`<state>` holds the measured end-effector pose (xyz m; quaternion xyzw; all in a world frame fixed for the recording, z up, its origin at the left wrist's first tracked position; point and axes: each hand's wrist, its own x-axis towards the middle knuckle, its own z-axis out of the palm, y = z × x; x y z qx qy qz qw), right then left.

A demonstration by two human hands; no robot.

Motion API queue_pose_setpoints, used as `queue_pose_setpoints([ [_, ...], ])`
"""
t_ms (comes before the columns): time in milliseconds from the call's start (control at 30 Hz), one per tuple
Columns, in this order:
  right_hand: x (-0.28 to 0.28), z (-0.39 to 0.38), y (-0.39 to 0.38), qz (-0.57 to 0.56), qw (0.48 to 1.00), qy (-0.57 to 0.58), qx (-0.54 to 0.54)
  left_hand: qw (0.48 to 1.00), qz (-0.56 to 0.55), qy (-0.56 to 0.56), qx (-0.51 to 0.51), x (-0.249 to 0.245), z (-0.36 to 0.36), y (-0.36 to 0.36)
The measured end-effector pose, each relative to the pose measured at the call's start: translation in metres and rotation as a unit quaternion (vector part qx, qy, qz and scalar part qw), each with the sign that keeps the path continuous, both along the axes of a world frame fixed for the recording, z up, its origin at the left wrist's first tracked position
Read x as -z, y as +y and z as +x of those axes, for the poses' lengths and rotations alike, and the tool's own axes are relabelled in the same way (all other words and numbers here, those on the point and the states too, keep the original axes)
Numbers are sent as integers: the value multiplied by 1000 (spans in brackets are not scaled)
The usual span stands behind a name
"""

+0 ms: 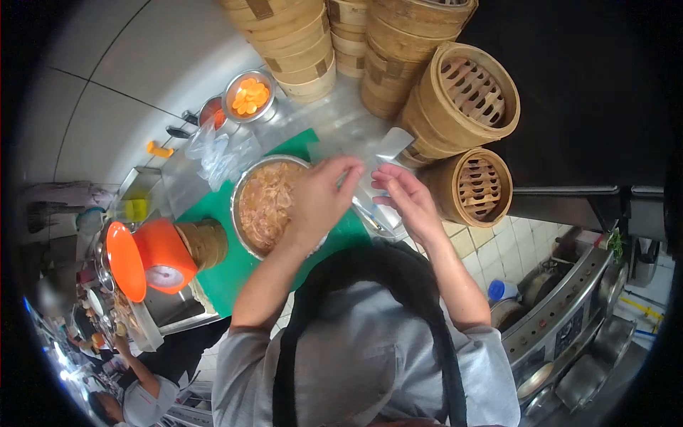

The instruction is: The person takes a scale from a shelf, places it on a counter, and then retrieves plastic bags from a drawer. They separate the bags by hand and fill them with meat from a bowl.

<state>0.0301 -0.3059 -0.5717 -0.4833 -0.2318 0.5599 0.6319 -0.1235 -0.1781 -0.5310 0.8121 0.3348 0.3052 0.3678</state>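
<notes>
A metal bowl (235, 206) of raw-looking, pale pink meat (265, 203) rests on a green board (231, 281). My left hand (324, 196) is raised over the bowl's right side, its fingers brought together near a clear plastic sheet or bag. Whether it pinches anything is too small to make out. Facing it, my right hand (404, 193) has its fingers apart and slightly curled, with nothing visible in it. Translucent plastic (391, 144) lies beyond the fingertips. Below them, a shiny metal utensil (373, 219) is partly visible.
Bamboo steamers (455, 107) stand stacked ahead and right. Carrot slices fill a small bowl (249, 95) beside crumpled plastic bags (217, 153). An orange scale (165, 256) sits left of the board. Another person (153, 391) is at lower left; a stove (569, 320) is at right.
</notes>
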Motion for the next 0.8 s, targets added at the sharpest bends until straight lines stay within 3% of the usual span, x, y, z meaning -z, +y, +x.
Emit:
queue_pose_setpoints([
  [133, -1, -4, -3, 15, 999, -3, 32, 979, 188, 62, 57, -2, -13, -25],
  [167, -1, -4, -4, 15, 999, -13, 45, 978, 187, 59, 71, 5, -16, -31],
  [267, -3, -2, -12, 25, 995, -46, 81, 987, 152, 19, 52, -4, -21, -45],
  [367, -14, -5, -22, 32, 990, -110, 78, 999, -8, -39, 1, -13, -28, -55],
  [467, -30, -17, -32, 34, 984, -162, 64, 986, -131, -103, 21, -11, -31, -65],
  [567, -35, -32, -36, 85, 977, -192, 41, 982, -154, -51, 98, -23, -39, -67],
  [667, -29, -33, -41, 116, 971, -207, 31, 941, -301, -62, 144, -19, -53, -71],
  [800, -40, -41, -47, 94, 989, -117, 5, 951, -260, -155, 57, -11, -79, -72],
])
